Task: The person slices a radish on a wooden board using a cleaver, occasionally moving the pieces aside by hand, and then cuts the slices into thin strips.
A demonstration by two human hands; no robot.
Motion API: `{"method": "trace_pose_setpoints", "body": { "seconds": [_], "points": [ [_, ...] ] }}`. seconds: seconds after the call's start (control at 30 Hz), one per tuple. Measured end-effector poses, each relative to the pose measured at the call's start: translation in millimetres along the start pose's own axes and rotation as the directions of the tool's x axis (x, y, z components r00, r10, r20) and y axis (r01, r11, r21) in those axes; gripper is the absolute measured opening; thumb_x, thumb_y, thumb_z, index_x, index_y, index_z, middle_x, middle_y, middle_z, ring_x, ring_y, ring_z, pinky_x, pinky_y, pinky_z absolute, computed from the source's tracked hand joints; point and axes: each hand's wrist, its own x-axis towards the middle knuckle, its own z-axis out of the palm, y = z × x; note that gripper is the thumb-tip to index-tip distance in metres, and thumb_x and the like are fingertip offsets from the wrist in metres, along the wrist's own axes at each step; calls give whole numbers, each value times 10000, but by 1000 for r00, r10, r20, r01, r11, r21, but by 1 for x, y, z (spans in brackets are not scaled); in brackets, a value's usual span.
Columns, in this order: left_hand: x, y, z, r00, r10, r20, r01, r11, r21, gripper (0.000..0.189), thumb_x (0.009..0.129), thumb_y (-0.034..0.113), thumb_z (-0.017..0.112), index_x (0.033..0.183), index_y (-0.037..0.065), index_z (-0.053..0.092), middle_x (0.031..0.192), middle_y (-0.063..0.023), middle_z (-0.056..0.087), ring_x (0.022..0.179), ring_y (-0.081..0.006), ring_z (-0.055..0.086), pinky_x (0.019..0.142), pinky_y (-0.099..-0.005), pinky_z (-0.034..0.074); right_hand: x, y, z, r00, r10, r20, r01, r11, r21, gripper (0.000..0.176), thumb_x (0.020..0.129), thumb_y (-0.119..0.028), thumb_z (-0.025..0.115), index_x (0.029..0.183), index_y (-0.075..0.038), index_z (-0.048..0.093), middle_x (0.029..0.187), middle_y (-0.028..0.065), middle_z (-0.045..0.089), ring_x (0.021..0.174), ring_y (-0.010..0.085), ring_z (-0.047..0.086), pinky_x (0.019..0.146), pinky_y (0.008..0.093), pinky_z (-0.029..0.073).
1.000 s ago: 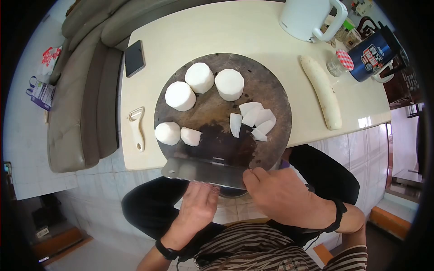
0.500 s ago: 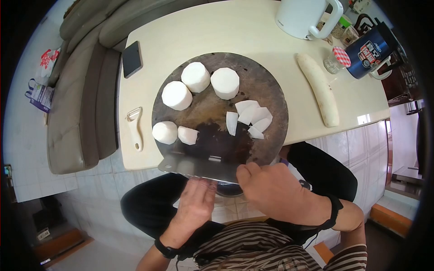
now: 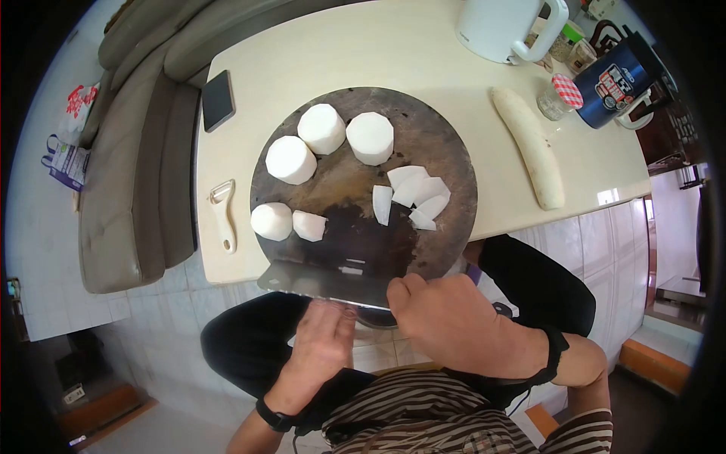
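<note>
Left hand (image 3: 321, 344): its fingers were close together, with the tips by the near edge of the big knife (image 3: 325, 284). I could not tell if they pinched it.
Right hand (image 3: 461, 325): its fingers were curled tight around the right end of the big knife.
Big knife: its flat blade was over the near part of the round board (image 3: 446, 242) and poked out to the left.
Fat white chunks (image 3: 321, 129): three stood on the far left part of the board.
Small white chunks (image 3: 271, 222): two sat on the near left part.
White slices (image 3: 408, 185): they lay in a loose bunch on the right part.
Long white root (image 3: 529, 147): it lay on the table (image 3: 302, 45), right of the board.
Peeler (image 3: 223, 216): it lay left of the board.
</note>
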Motion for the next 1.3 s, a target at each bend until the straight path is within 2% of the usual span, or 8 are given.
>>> {"method": "trace_pose_setpoints", "body": {
  "seconds": [0.1,0.17,0.5,0.6,0.67,0.9,1.2,1.3],
  "points": [
    [3,-1,0,996,27,-91,-25,999,19,93,807,-30,687,875,-72,638,854,-156,604,775,-333,594,681,-442,499,-3,1,-2,1000,-7,4,7,1000,1,176,679,-4,658,817,83,593,715,173,608,574,272,670,473,340,513],
    [-10,-2,0,999,18,35,-20,998,53,464,699,-115,683,1153,-61,603,987,-175,617,836,-376,629,723,-457,541,-9,-3,-2,999,26,21,-26,999,25,181,675,1,659,822,82,593,723,177,612,580,278,672,478,344,518],
    [-2,0,0,999,43,-15,-43,998,44,492,695,-134,671,1174,-67,581,987,-185,608,860,-384,625,732,-460,537,-2,-5,3,999,2,39,-2,1000,-2,184,666,-7,665,819,71,598,717,173,610,603,270,673,489,340,523],
    [-1,0,-2,999,32,-11,-32,999,28,468,726,-139,660,1181,-74,578,1001,-196,606,867,-388,621,743,-466,532,-1,0,5,999,24,-23,-25,999,-22,197,657,-17,678,816,68,600,717,170,609,613,273,671,491,341,520],
    [5,3,-2,998,35,-52,-33,999,41,125,779,-61,693,887,-98,642,908,-168,603,822,-348,587,719,-458,489,-7,7,3,1000,-20,13,20,1000,8,213,699,-57,663,859,28,551,736,129,585,567,255,640,452,351,467],
    [2,3,-2,999,33,-22,-31,998,62,83,801,-68,679,864,-79,626,882,-157,578,806,-334,574,692,-446,475,-10,1,-3,996,19,89,-18,1000,-5,198,667,-5,674,828,79,594,722,177,616,594,286,675,480,341,507],
    [11,6,-2,995,25,-94,-20,999,48,146,818,-63,675,950,-95,620,914,-174,586,824,-365,572,722,-458,480,-1,4,3,998,15,-56,-13,999,36,180,665,-26,683,804,55,600,719,172,622,621,290,677,495,338,515],
    [6,6,-3,997,34,-71,-29,997,76,288,819,-100,639,1104,-112,601,1036,-214,605,926,-408,616,797,-490,520,-5,7,-3,998,-12,-60,14,999,41,171,675,-42,681,797,47,602,710,168,621,609,292,672,506,350,522]
  ]
}}
